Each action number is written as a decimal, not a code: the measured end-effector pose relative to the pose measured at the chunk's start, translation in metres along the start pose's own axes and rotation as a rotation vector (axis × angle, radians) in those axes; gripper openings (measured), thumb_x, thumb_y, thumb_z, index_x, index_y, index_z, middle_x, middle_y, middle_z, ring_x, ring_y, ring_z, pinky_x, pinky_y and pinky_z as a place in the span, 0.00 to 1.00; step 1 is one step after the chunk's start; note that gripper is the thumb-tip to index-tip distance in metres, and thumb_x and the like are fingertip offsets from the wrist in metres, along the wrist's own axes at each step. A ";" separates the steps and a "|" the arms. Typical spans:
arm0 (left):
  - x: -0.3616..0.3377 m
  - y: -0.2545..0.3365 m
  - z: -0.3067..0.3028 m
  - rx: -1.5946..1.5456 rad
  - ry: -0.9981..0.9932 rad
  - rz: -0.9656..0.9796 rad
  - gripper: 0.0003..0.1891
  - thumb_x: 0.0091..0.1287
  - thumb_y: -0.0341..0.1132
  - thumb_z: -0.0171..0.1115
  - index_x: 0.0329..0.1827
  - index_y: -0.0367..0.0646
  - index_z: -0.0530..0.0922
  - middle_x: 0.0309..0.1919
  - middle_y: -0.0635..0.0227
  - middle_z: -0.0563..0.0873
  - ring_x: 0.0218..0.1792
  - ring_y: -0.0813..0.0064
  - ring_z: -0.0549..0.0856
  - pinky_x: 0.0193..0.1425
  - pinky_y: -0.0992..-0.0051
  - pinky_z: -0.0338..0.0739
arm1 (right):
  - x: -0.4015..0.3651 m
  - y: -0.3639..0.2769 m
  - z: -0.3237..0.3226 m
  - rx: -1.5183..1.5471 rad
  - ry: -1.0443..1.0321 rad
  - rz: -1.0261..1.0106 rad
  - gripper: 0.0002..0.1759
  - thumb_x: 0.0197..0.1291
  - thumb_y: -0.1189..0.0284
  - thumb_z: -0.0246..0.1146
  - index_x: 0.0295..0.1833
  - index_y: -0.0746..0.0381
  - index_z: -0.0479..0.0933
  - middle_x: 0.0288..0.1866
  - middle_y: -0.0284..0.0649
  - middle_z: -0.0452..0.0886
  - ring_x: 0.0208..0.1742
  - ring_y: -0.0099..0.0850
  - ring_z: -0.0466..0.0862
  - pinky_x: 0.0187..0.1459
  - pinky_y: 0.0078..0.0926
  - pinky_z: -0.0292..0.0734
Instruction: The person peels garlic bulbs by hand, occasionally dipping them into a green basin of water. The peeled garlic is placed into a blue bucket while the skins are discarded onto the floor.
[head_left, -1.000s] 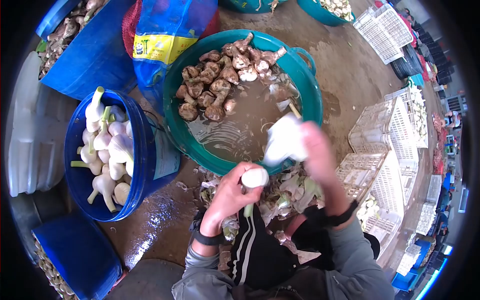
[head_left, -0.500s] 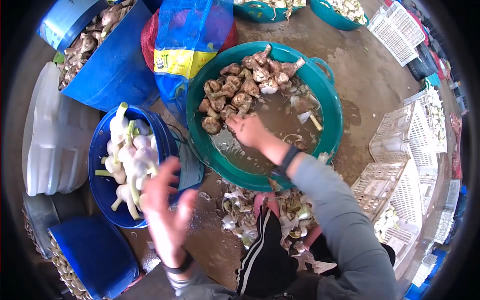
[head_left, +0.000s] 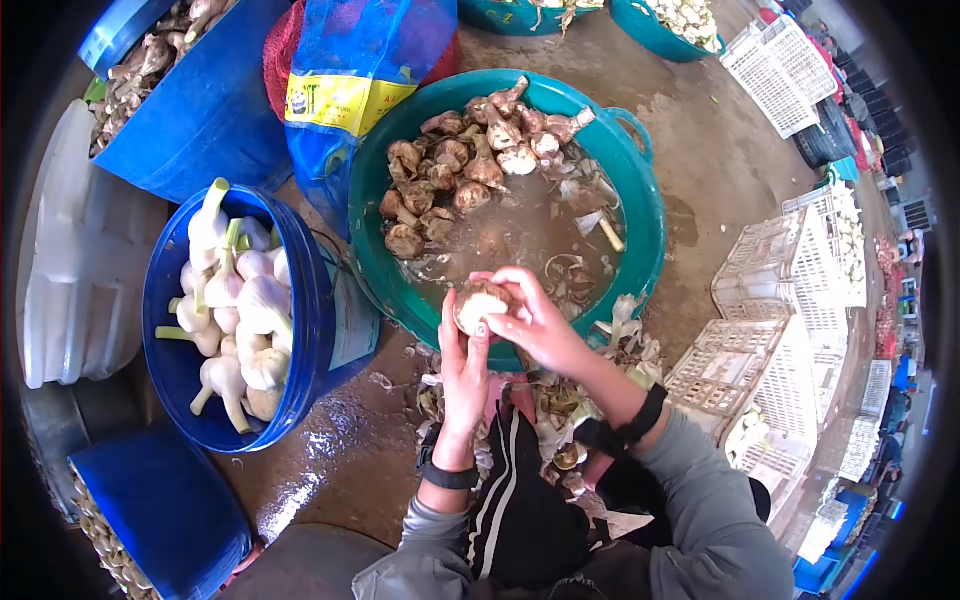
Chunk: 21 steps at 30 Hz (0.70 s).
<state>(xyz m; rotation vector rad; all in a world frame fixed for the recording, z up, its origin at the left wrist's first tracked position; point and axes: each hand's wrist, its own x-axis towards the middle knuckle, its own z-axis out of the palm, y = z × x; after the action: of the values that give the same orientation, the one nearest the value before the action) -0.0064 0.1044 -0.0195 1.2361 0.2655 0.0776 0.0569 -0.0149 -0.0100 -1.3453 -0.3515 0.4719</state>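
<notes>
Between my two hands, over the near rim of the green tub [head_left: 652,240], is a garlic bulb [head_left: 481,306] with a pale underside and brown outer skin. My left hand [head_left: 464,372] grips it from the left, thumb and fingers around it. My right hand [head_left: 535,322] holds its right side, fingers over the top. Unpeeled, muddy garlic bulbs [head_left: 470,165] are heaped at the back left of the tub, in brown water. To the left stands a blue bucket [head_left: 330,290] filled with clean white garlic bulbs [head_left: 245,300] with green-white stems.
Peeled skins [head_left: 560,420] lie on the floor by my legs. A blue mesh bag [head_left: 375,50] stands behind the tub. A large blue barrel [head_left: 220,110] of garlic is at the back left. White plastic crates [head_left: 770,260] line the right side.
My left hand has moved right from beside the blue bucket. My right hand has lifted a garlic bulb from the heap toward me, and both hands now hold it.
</notes>
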 end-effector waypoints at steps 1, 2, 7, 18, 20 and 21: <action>0.000 -0.003 0.000 0.002 0.013 0.019 0.30 0.70 0.39 0.54 0.73 0.44 0.54 0.53 0.63 0.67 0.55 0.71 0.72 0.60 0.74 0.67 | -0.009 -0.006 0.006 -0.140 0.056 0.001 0.25 0.64 0.76 0.55 0.64 0.60 0.56 0.66 0.44 0.65 0.62 0.33 0.71 0.59 0.30 0.70; -0.003 -0.002 0.000 0.069 0.034 0.049 0.27 0.70 0.37 0.55 0.70 0.43 0.60 0.52 0.63 0.67 0.54 0.71 0.71 0.62 0.74 0.64 | -0.017 -0.020 0.011 -0.402 0.107 0.049 0.23 0.65 0.74 0.54 0.65 0.63 0.61 0.64 0.43 0.69 0.61 0.31 0.73 0.59 0.30 0.70; -0.010 0.002 0.003 0.122 0.091 0.064 0.24 0.67 0.34 0.58 0.65 0.43 0.67 0.52 0.63 0.66 0.56 0.70 0.67 0.64 0.72 0.62 | -0.025 -0.043 0.011 -0.532 0.251 -0.033 0.16 0.63 0.75 0.54 0.55 0.62 0.76 0.50 0.48 0.81 0.48 0.37 0.83 0.51 0.30 0.74; -0.014 0.018 0.004 0.470 0.128 0.197 0.24 0.55 0.30 0.66 0.57 0.45 0.73 0.48 0.60 0.66 0.54 0.64 0.67 0.62 0.67 0.62 | -0.018 -0.057 -0.014 -1.096 -0.052 -0.207 0.13 0.57 0.71 0.60 0.48 0.60 0.79 0.38 0.43 0.83 0.37 0.40 0.83 0.38 0.35 0.75; -0.013 0.020 0.000 0.469 0.081 0.197 0.24 0.54 0.30 0.66 0.56 0.45 0.74 0.47 0.61 0.66 0.54 0.64 0.67 0.62 0.67 0.63 | -0.019 -0.059 -0.016 -1.102 -0.094 -0.251 0.14 0.56 0.72 0.60 0.48 0.61 0.79 0.36 0.44 0.83 0.36 0.41 0.82 0.36 0.35 0.75; -0.013 0.021 -0.002 0.470 0.037 0.197 0.23 0.54 0.29 0.66 0.55 0.45 0.74 0.47 0.61 0.66 0.54 0.64 0.67 0.61 0.68 0.63 | -0.020 -0.060 -0.015 -1.095 -0.120 -0.256 0.12 0.54 0.72 0.60 0.44 0.63 0.78 0.33 0.43 0.81 0.35 0.41 0.82 0.34 0.36 0.75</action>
<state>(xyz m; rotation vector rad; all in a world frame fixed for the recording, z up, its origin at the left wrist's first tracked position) -0.0178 0.1104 0.0013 1.7281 0.1981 0.2175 0.0547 -0.0469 0.0464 -2.2851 -0.9534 0.1137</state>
